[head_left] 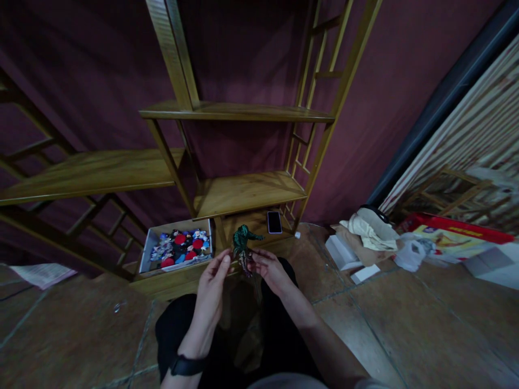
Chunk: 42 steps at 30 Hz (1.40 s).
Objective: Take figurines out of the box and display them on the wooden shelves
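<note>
A small dark green figurine [242, 241] with an arm stretched out to the right is between my two hands, above my knees. My right hand [271, 272] grips its lower part, with the fingertips against the brownish legs. On the other side, my left hand [213, 283] has thumb and fingers pinched at the figurine's left edge; the exact contact is partly hidden. To the left, a white open box [145, 258] holds several small figures in red, black, blue and white.
A wooden shelf unit [251, 193] stands against the purple wall. A phone [274, 222] lies on its lowest board. On the floor to the right are a white carton [343, 253], a cream cloth [367, 232], a plastic bag [409, 255] and a red-yellow box [454, 240]. Printed paper [42, 274] lies far left.
</note>
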Each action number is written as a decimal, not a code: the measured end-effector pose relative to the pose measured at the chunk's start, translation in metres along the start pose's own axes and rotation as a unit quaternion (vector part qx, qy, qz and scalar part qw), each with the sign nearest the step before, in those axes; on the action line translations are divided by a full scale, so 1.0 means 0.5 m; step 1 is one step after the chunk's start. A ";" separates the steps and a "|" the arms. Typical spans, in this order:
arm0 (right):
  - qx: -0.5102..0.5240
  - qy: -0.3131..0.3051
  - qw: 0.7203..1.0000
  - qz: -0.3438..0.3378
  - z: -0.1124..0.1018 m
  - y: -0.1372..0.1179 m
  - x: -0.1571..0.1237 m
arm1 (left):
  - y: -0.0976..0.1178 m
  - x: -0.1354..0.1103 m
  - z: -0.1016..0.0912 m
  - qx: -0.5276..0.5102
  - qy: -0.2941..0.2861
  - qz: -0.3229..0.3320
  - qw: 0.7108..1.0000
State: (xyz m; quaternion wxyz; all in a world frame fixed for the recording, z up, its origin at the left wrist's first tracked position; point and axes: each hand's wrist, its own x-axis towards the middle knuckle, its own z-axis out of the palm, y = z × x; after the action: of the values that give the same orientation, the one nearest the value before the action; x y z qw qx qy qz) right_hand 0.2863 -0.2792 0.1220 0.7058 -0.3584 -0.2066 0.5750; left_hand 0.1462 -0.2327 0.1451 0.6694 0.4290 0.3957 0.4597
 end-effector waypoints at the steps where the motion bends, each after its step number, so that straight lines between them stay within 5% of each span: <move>1: 0.008 -0.014 1.000 0.006 -0.001 0.001 0.000 | 0.004 -0.002 0.003 -0.027 -0.019 -0.029 0.999; 7: 0.053 -0.084 0.993 0.065 -0.011 0.002 -0.005 | 0.023 -0.016 0.019 -0.110 -0.058 -0.113 0.986; 21: 0.081 -0.139 0.984 0.079 -0.029 0.043 0.002 | 0.018 -0.022 0.047 0.024 -0.040 0.007 0.999; 31: 0.019 -0.006 0.999 0.041 -0.031 0.016 -0.001 | -0.015 0.006 0.023 0.204 0.015 0.143 0.968; 38: 0.004 -0.020 1.000 0.010 -0.026 0.000 -0.010 | -0.029 0.013 0.007 0.306 0.053 0.186 0.932; 42: -0.015 -0.015 1.000 -0.003 -0.023 0.001 -0.013 | -0.023 0.011 0.009 0.270 0.059 0.168 0.946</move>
State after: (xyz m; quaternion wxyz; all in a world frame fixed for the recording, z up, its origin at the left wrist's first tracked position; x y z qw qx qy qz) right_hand 0.2923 -0.2882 0.1150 0.6993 -0.3596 -0.2264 0.5748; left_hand 0.1551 -0.2311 0.1350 0.4173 0.6257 0.4662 0.4660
